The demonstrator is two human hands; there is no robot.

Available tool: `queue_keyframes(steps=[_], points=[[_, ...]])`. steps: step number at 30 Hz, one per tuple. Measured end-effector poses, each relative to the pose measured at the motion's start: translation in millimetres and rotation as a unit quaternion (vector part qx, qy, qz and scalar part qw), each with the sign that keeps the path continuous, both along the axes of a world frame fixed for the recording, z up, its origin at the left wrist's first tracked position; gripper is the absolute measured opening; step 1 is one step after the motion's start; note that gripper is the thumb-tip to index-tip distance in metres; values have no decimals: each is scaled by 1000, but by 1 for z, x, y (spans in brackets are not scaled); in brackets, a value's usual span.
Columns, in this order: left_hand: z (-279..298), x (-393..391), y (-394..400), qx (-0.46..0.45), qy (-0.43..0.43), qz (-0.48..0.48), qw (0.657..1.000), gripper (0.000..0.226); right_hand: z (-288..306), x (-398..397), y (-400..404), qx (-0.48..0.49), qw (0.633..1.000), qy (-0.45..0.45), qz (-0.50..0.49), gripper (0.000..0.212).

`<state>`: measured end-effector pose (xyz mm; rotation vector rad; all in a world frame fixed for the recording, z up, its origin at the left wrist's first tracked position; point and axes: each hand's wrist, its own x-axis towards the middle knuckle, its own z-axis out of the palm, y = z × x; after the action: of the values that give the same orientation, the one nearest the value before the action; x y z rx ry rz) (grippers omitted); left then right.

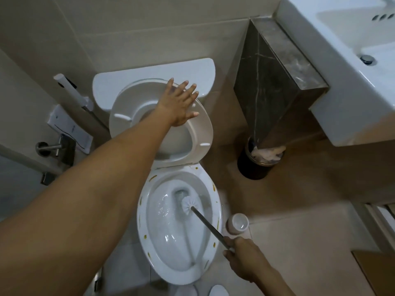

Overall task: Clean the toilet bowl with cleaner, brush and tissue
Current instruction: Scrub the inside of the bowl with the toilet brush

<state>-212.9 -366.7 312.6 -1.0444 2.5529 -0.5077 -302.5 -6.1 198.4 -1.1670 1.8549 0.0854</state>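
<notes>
Head view: left hand (181, 105), fingers spread, presses raised white plastic seat (201, 133); right hand (241, 256) grips grey-handled white brush (189, 205) in stained white ceramic bowl (215, 201), lower centre. Scrub beneath the rim steadily.

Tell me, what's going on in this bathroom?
A person is scrubbing a white ceramic toilet bowl. The right hand grips the grey handle of a white-headed toilet brush, its head down in the bowl near the water. The left hand rests flat, fingers spread, on the raised white plastic seat. Yellow-brown streaks dot the rim.
</notes>
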Motion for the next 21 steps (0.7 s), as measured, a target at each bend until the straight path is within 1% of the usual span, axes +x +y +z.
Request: queue_keyframes(steps=[5,8,11,16,21], points=[[-5,-1,-2,-21,-8,-26,999,71,20,-15,10,-33,997,-37,-53,37],[-10,-5,-3,-31,-22,-38,999,72,37,-25,15,-83,992,-30,-87,35],[-16,-10,-3,-40,-34,-52,997,73,43,-39,21,-99,986,-13,-137,40],[-23,-15,-4,-52,-49,-63,995,74,32,-61,35,-101,975,21,-198,43],[-27,-14,-5,-57,-42,-70,995,74,-14,-81,45,-33,965,41,-256,47]])
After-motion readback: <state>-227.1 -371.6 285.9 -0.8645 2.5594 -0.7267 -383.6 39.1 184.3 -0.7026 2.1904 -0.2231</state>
